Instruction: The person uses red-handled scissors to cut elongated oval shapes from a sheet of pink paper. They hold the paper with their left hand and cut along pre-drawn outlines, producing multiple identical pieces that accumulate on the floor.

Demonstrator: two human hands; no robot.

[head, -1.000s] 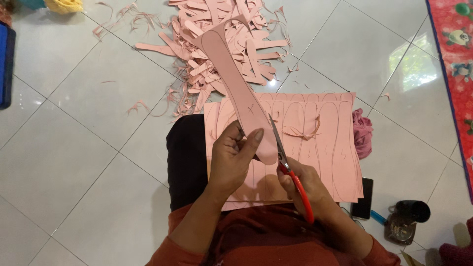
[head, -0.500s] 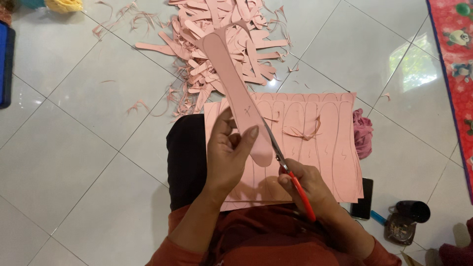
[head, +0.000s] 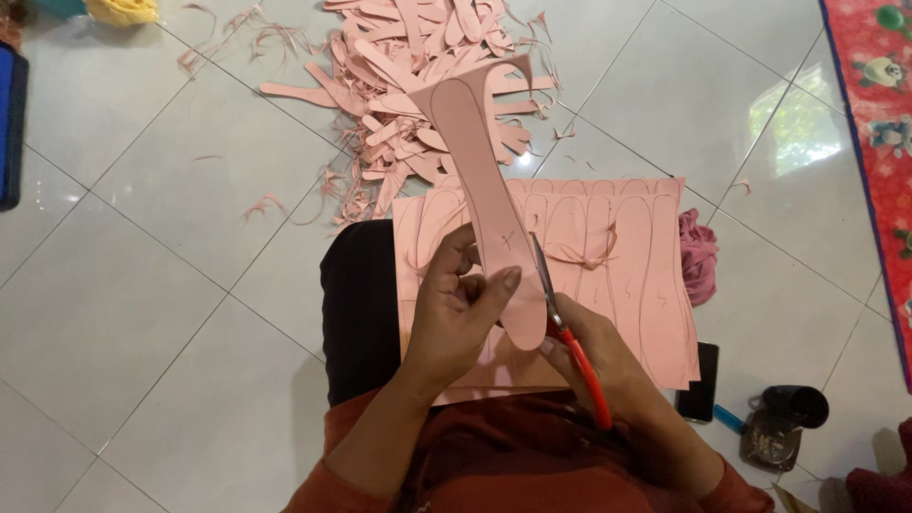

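Observation:
My left hand (head: 464, 309) pinches a long pink paper strip (head: 480, 176) with a pencilled outline, holding it upright over my lap. Red-handled scissors (head: 567, 337) are gripped in my right hand (head: 608, 370), their blades against the strip's right edge near its rounded lower end. Under both hands a pink sheet (head: 627, 256) with several drawn outlines rests across my lap.
A heap of cut pink pieces and trimmings (head: 418, 76) lies on the white tiled floor ahead. A dark phone (head: 700, 385) and a small dark pot (head: 779, 423) sit to my right. A red patterned mat (head: 879, 114) borders the right side, a blue object (head: 11, 123) the left.
The scissors have advanced a little up the strip's right edge. My left thumb has shifted on the strip, and the strip has tilted slightly.

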